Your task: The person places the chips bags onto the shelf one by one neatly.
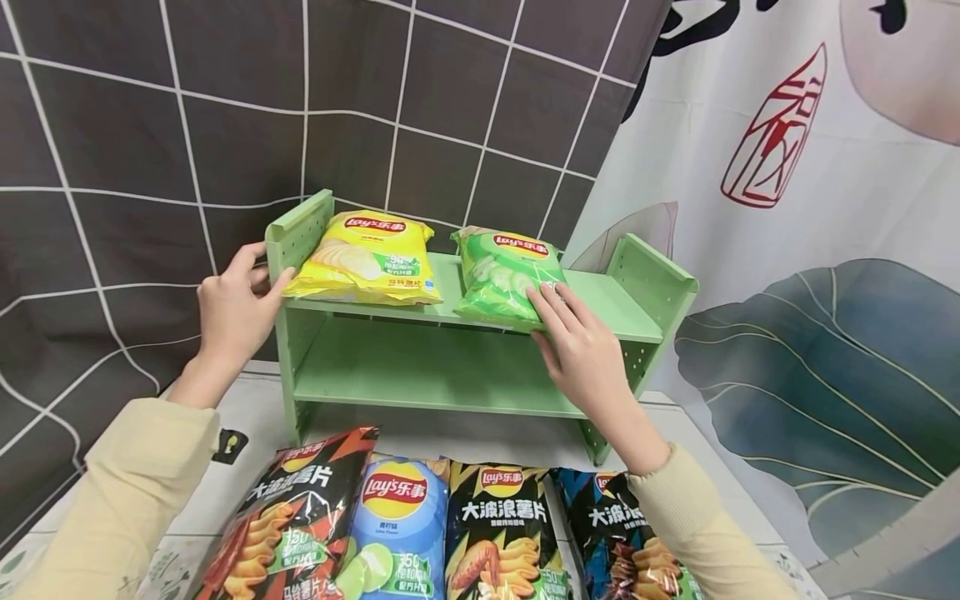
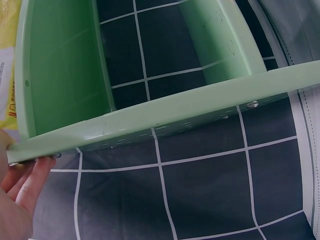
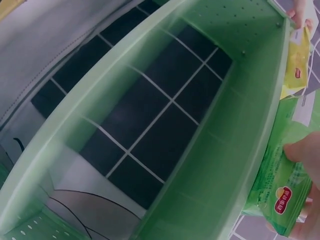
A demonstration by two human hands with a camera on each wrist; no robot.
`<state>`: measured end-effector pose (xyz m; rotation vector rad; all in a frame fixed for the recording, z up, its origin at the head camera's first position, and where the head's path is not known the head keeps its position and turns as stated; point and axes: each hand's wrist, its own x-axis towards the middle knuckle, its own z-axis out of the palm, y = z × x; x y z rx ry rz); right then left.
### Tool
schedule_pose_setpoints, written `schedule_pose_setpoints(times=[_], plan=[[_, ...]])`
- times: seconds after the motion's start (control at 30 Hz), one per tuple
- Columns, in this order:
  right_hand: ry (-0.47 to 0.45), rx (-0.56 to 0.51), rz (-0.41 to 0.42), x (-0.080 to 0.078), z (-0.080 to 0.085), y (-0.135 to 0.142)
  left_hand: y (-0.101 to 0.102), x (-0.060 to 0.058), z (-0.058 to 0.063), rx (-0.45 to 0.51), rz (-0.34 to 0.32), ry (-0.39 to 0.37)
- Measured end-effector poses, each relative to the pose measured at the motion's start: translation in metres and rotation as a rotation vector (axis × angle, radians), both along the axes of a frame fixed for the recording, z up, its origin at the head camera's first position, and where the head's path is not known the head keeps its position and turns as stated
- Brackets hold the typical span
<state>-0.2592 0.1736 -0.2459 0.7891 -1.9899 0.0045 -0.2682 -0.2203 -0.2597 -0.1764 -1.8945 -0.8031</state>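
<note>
A two-tier green shelf rack stands against the wall. At its left side panel, my left hand grips the edge, thumb toward the front and fingers on the outer face. Beside that hand, a yellow bag of chips lies on the top tier. Further right on the same tier is a green bag of chips. My right hand holds its lower right corner; the fingers lie over the front and the thumb presses the underside. Part of this bag pokes past the shelf's front edge.
Several chip bags lie in front of the rack: a red-black bag, a blue lime bag, a black-yellow bag and a black-blue bag. A dark checked cloth hangs behind, with a patterned white curtain at right.
</note>
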Motion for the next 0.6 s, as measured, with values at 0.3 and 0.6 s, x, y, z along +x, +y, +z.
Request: schedule_pose_setpoints(times=[0.3,0.6], plan=[[-0.011,-0.014,-0.004,-0.011,-0.001,-0.003,0.001,0.0,0.0,0.01,-0.002,-0.003],[-0.043,-0.024,0.003,-0.014,-0.001,-0.008,0.0,-0.001,0.0,0.007,0.001,0.006]])
